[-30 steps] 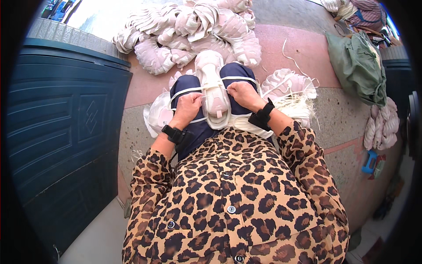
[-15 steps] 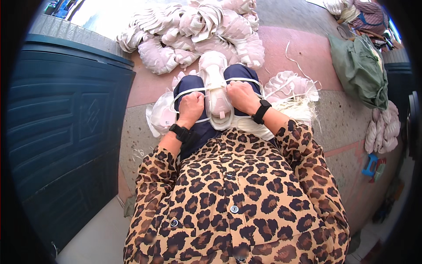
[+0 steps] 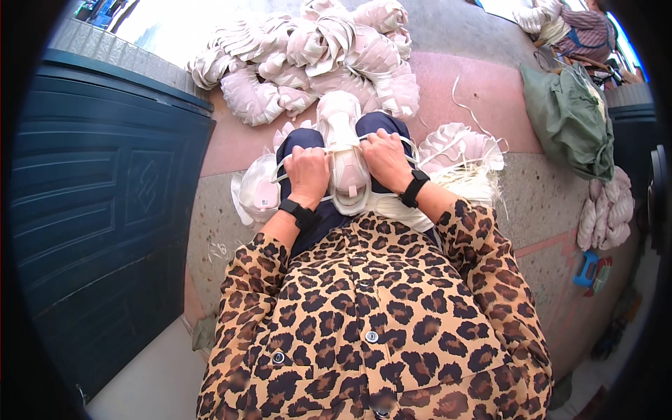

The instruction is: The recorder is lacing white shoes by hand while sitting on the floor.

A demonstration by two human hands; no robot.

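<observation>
A pale pink and white shoe upper [image 3: 339, 115] lies lengthwise between my knees, its toe end pointing away from me. My left hand [image 3: 308, 171] is closed on a white shoelace [image 3: 343, 148] beside the upper's left edge. On the other side my right hand [image 3: 385, 159] is also closed on a white lace, close to the upper's right edge. The lace runs across the upper between both hands. Loose lace loops out past each hand. How the lace passes through the eyelets is too small to tell.
Beyond my knees lies a big pile of pink-white uppers [image 3: 315, 56]. More uppers [image 3: 458, 143] and a bundle of white laces [image 3: 479, 183] lie at my right, another upper [image 3: 259, 189] at my left. A dark blue door panel [image 3: 105, 182], a green bag [image 3: 567, 119] and a seated person [image 3: 588, 31] are around.
My left hand has turned and moved slightly right, closer to the upper. Both hands stay closed on the lace, and the view has shifted a little.
</observation>
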